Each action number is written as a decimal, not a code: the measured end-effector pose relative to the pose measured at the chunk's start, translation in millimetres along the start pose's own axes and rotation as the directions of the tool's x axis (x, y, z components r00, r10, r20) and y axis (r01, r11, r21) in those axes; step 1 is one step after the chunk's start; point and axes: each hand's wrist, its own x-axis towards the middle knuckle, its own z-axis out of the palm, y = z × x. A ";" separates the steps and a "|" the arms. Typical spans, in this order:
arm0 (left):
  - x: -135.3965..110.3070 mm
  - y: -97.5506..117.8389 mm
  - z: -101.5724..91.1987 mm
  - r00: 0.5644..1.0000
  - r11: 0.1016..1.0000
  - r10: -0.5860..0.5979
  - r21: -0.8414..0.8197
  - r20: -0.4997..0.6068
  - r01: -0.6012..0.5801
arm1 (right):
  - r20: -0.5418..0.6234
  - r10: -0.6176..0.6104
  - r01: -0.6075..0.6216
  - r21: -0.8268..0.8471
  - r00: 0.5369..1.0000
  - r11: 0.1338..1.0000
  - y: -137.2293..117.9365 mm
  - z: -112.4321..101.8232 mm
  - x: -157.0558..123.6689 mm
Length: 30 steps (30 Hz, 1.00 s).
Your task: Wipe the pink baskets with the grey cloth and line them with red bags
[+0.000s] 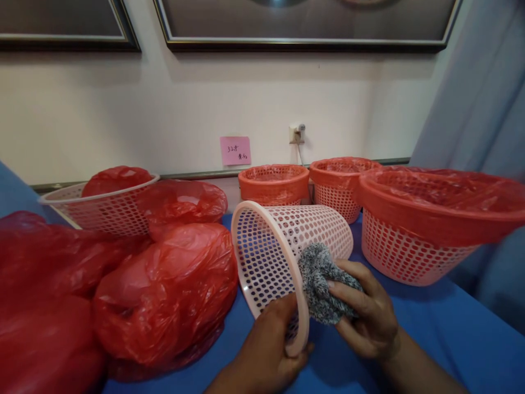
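A pale pink perforated plastic wastebasket (315, 221) lies tipped on its side, its mouth facing left and toward me. My left hand (273, 339) grips the near lower part of its rim, fingers and thumb on either side. In my right hand (369, 312) is a grey speckled cleaning cloth (324, 284), bunched up and pressed against the basket's outer wall just behind the rim. Both hands are closed. Left of the basket, a puffed red plastic bag (172, 290) sits close to its mouth.
More red bags (45, 306) are heaped at the left, by a white perforated basket (110, 210). Red-lined baskets stand behind and at right, including a large one (410, 246). Blue cloth (430, 328) covers the table. A pink note (235, 151) and a socket (297, 134) are on the wall.
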 end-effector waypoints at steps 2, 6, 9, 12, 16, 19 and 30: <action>-0.4 2.9 0.4 0.996 0.994 0.076 -0.080 -0.038 -0.079 | 0.023 0.001 -0.002 0.045 1.000 0.999 -1.0 2.5 0.9; 0.5 2.8 -2.2 0.992 0.987 0.108 -0.115 -0.065 -0.115 | 0.000 0.067 -0.067 0.045 0.998 0.997 7.1 12.0 -3.9; 0.9 -1.8 -5.5 0.993 0.993 0.086 -0.078 -0.082 -0.093 | -0.164 0.362 -0.375 -0.059 0.918 0.925 33.7 14.3 -11.6; 0.0 -5.2 -5.2 0.995 0.996 0.086 -0.028 -0.049 -0.087 | -0.356 0.697 -0.746 0.000 0.623 0.666 70.9 9.1 -18.5; -2.0 -8.9 -0.1 0.996 0.994 0.076 0.068 0.055 -0.079 | -0.345 0.868 -0.876 0.199 0.357 0.439 97.5 4.2 -22.0; -2.4 -15.0 3.3 0.994 0.990 0.055 0.123 0.090 -0.065 | -0.372 0.745 -0.785 0.065 0.553 0.616 83.0 9.5 -20.3; 2.9 -7.4 4.2 0.998 0.999 0.049 0.001 0.036 -0.049 | -0.022 0.064 -0.062 0.075 0.998 0.995 0.8 10.9 -4.6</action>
